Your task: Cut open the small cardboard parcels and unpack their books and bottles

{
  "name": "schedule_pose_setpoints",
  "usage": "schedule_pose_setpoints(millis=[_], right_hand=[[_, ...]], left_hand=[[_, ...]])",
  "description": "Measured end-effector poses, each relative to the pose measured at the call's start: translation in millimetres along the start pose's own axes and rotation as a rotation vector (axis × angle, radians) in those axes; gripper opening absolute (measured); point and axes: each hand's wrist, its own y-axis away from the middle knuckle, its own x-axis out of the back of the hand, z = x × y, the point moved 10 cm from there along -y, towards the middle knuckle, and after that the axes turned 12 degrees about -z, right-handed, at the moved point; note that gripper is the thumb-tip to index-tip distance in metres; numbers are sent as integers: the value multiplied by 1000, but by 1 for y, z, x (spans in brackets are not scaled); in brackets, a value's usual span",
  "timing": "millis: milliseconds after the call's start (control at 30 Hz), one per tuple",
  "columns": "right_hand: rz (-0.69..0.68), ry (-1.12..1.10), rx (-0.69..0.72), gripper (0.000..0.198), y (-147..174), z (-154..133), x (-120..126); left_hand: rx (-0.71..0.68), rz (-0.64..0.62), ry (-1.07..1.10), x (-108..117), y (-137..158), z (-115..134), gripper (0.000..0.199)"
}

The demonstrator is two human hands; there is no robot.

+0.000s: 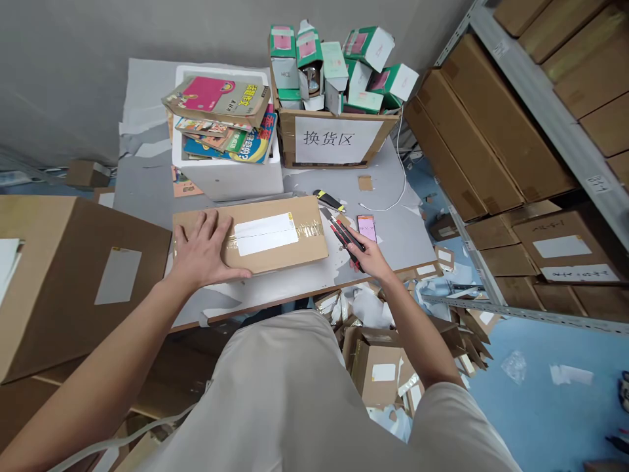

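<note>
A long brown cardboard box point(309, 219) lies at the table's front, taped along its top over a white label point(265, 234). My left hand point(205, 252) rests flat on the box's left end, fingers spread. Just off the box's right end, my right hand point(369, 255) grips a black and red utility knife point(348, 242), its blade pointing up and left towards the box. Behind the knife lies a second cutter point(329, 200), black and yellow. A phone point(366, 227) with a pink screen lies beside my right hand.
A white foam box point(240, 180) full of books stands at the back left. Beside it, a carton point(289, 141) holds several green and white boxes. A large carton point(78, 282) stands at left, shelves of cartons point(481, 124) at right. Cardboard scraps point(378, 367) litter the floor.
</note>
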Motion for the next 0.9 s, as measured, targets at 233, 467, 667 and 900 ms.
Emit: schedule_pose_setpoints(millis=[233, 467, 667, 900], right_hand=[[-6, 21, -14, 67, 5, -7, -3], [42, -15, -36, 70, 6, -4, 1], [26, 1, -37, 71, -4, -8, -1], [-58, 149, -94, 63, -9, -32, 5]], left_hand=[[-48, 25, 4, 3, 0, 2, 128], [-25, -1, -2, 0, -1, 0, 128], [-26, 4, 7, 0, -2, -2, 125], [-12, 20, 27, 0, -3, 0, 132]])
